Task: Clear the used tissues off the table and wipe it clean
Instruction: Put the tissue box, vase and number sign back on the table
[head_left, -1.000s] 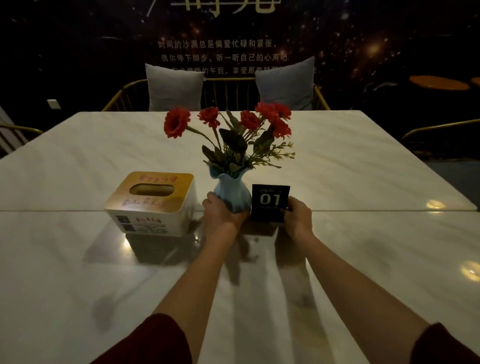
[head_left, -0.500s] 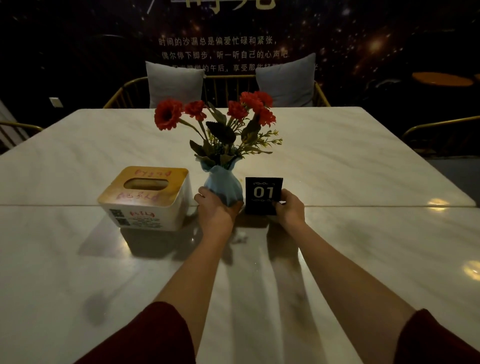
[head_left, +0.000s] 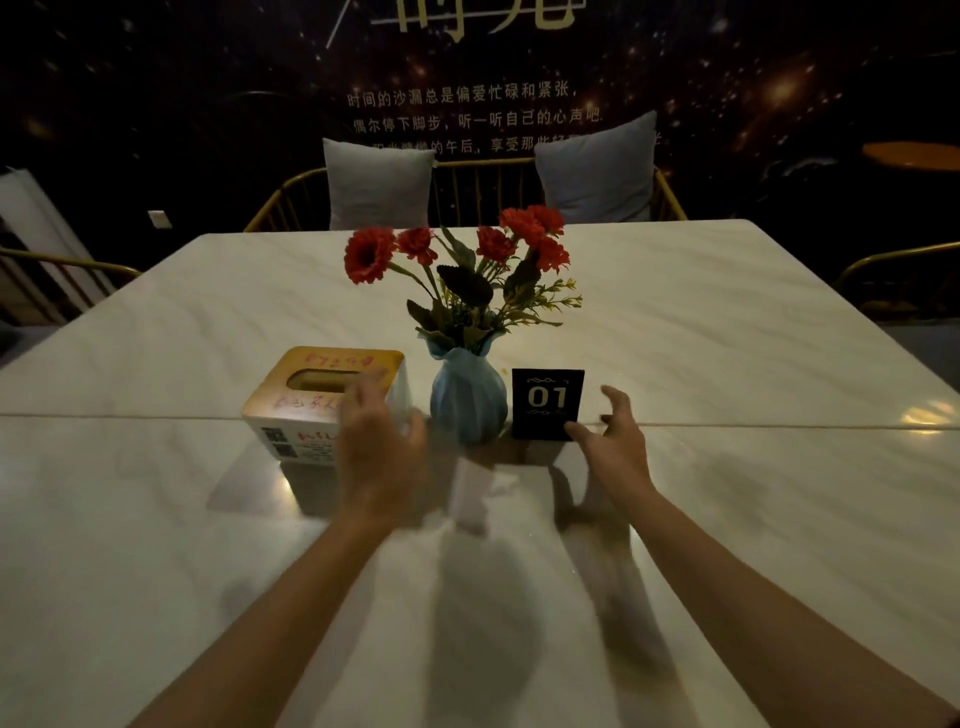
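DESK: What has just changed?

PHOTOGRAPHER: Both hands have let go. On the wide counter (head_left: 727, 322), box (head_left: 311, 410), vase (head_left: 467, 400) and sign (head_left: 547, 402) stand upright in a row along the seam. Half a second ago the left hand held the foot of the vase and the right pinched the sign. Now the left hand (head_left: 382, 462), blurred, hangs in front of the box's right end with loose fingers and holds nothing. The right hand (head_left: 615, 447) is spread wide just beside the sign's lower corner, also released.

DESK: What does that mean for the job?

PHOTOGRAPHER: It reads as the ornaments being set back in place, so probably late in the work. No used tissues show plainly anywhere on the counter. A pale patch (head_left: 470, 496) in front of the vase, between the two wrists, may be a tissue or only glare. I cannot tell which.

DESK: And the surfaces?

PHOTOGRAPHER: The counter is pale veined stone, polished enough to throw back light and shadow. The box has rounded corners, white sides and a wood-coloured lid with an oval slot. The vase is pale blue, ribbed and bulbous with a frilled neck, probably ceramic, and holds red flowers (head_left: 524, 234). The sign is a flat black rectangle marked 01.
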